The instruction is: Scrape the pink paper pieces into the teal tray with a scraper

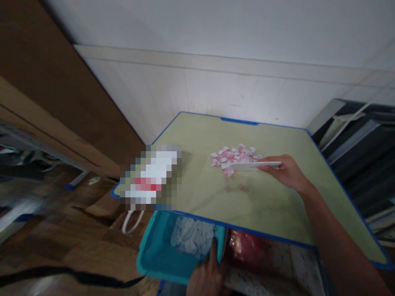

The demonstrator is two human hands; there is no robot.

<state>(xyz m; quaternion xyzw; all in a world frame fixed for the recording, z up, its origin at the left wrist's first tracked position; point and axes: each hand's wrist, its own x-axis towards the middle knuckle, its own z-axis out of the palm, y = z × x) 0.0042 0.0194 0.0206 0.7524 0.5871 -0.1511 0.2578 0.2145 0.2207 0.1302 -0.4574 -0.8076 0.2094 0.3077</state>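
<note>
My right hand (285, 170) is closed around one end of a flat white strip (247, 165), seen nearly edge-on. The strip's far end touches the front of a loose pile of small pink and white pieces (231, 156) on the pale green tabletop (197, 181). Lower down, my left hand (206, 276) grips the front right rim of a turquoise bin (154, 257), its index finger stretched along the inside wall. The bin stands just below the table's near edge and holds many small whitish flat pieces (194, 236). The left thumb is hidden.
A pixelated white and red object (154, 172) lies at the table's left, a white loop (132, 222) hanging from it. Below the table is a shiny red bag (247, 248). Dark flat panels (361, 139) lean at the right; a white wall (216, 90) stands behind.
</note>
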